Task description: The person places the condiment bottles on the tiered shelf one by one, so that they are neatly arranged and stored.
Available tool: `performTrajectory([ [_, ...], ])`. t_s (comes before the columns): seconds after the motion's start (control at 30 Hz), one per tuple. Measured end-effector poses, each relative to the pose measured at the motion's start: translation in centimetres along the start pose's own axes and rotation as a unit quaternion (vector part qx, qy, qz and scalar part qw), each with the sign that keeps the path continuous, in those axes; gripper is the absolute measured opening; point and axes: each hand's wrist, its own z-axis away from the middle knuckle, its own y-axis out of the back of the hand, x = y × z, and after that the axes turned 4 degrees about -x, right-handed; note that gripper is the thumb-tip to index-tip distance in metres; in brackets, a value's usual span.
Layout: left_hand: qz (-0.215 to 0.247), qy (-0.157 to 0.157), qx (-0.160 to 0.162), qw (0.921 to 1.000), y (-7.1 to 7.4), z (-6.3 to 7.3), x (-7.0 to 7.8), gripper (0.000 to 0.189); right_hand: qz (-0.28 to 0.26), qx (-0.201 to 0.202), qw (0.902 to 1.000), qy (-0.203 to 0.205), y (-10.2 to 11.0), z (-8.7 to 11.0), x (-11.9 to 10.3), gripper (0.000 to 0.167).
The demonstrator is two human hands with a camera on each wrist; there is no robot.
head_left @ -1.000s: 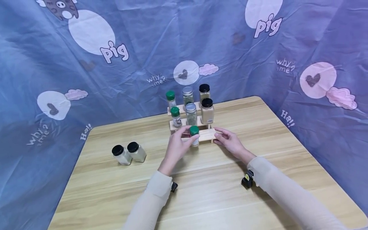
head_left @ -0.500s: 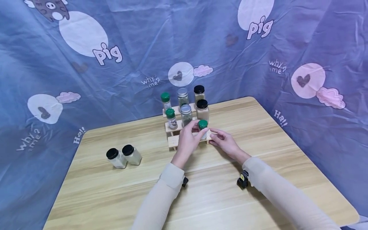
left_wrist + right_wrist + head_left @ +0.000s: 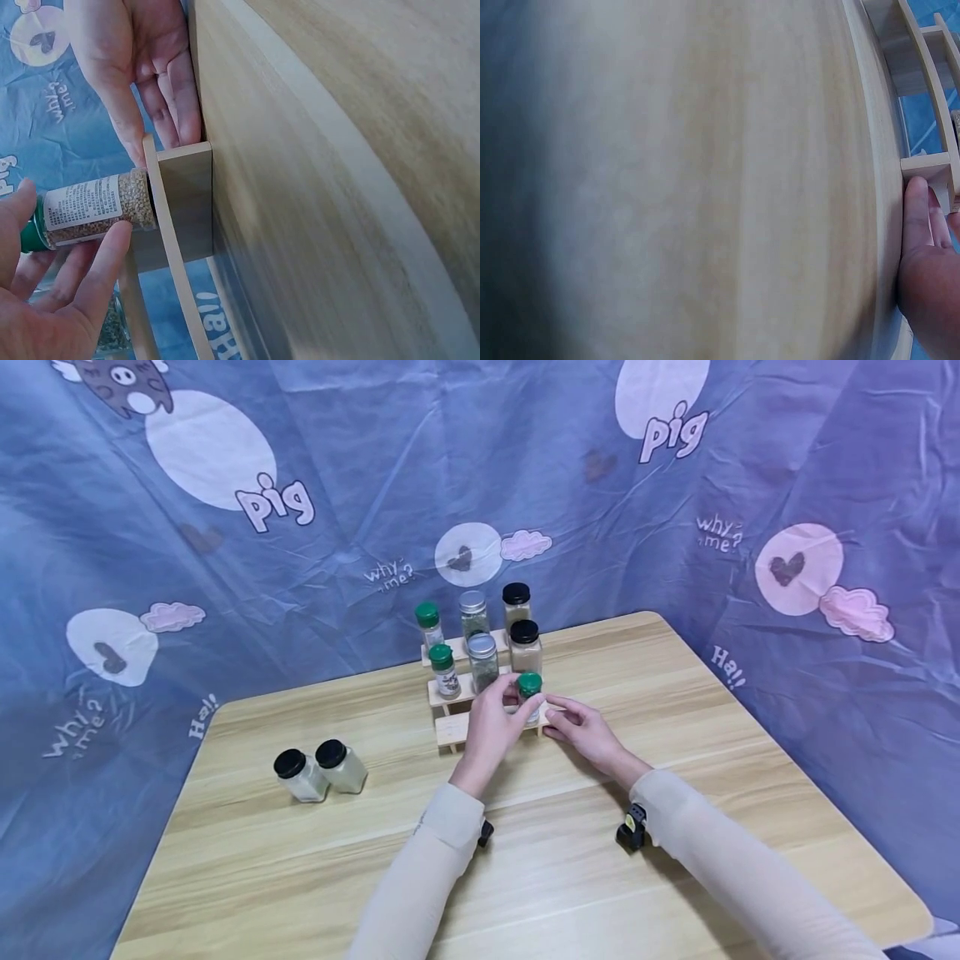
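Note:
My left hand [image 3: 491, 727] holds a spice jar [image 3: 529, 687] with a green cap between thumb and fingers. In the left wrist view this jar [image 3: 97, 206] has a white label and tan grains inside, and its base is at the front shelf board. The jar stands over the right end of the lowest step of a wooden spice rack [image 3: 453, 727]. My right hand [image 3: 588, 737] touches that end of the rack; in the right wrist view its fingers [image 3: 917, 214] lie fairly straight against the end support.
On the upper steps stand green-capped jars [image 3: 445, 672], silver-lidded jars [image 3: 483, 664] and black-lidded jars [image 3: 526, 647]. Two black-lidded jars [image 3: 302, 777] stand at the left of the wooden table [image 3: 555, 868]. A blue printed cloth [image 3: 337, 577] hangs behind.
My left hand has carried the green-capped jar rightward along the front step to its right end, beside my right hand. Between the last two frames little differs. The head view has shifted slightly.

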Motion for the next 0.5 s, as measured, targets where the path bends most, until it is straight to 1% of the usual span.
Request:
performTrajectory([
  [0.13,-0.010,0.016,-0.014,0.9997,0.3,0.2,-0.1,0.046,0.005,0.000,1.0000,-0.002,-0.1,-0.1,0.1,0.051],
  [0.27,-0.003,0.023,-0.018,0.9996,0.9,0.6,-0.2,0.053,0.000,-0.007,1.0000,-0.003,-0.1,-0.3,0.2,0.051],
  [0.37,0.008,0.026,-0.018,0.9995,1.8,1.1,-0.2,0.055,-0.004,-0.011,0.9999,-0.005,0.0,-0.3,0.3,0.052],
  [0.5,0.023,0.026,-0.025,0.9991,3.5,1.8,0.0,0.056,-0.015,-0.015,0.9998,-0.003,0.2,-0.2,0.3,0.054],
])
